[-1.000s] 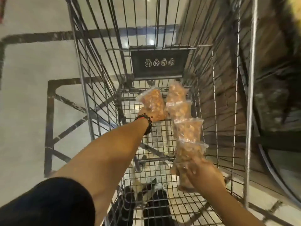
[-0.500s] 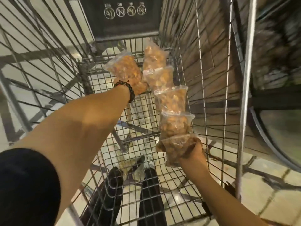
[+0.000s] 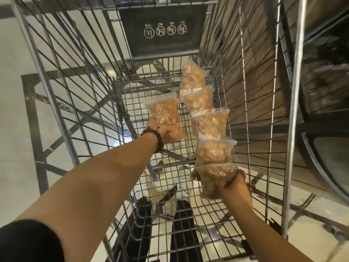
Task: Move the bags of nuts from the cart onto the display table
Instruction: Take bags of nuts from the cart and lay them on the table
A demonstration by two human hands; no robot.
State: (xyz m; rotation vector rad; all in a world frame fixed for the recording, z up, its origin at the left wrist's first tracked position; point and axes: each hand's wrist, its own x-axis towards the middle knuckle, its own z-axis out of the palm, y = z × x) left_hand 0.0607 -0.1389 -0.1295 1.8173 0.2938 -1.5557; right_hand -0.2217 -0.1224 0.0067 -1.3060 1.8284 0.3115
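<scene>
Fingers of our left hand grip one bag mid-frame; our right hand clutches a stack of bags over the cart.

Left arm: bare forearm, stretched forward from the near left toward the far middle; dark sleeve at the upper arm; dark bead bracelet round the wrist.
Left hand: farther away than the right hand, fingers curled round the lower part of a single bag of nuts, which is held upright.
Right arm: bare forearm, rising from the near right edge toward the middle.
Right hand: nearer than the left hand, fingers closed round the bottom bag of a stack of bags. The stack runs away from the hand toward the far side.
The two hands are apart, not touching.
</scene>
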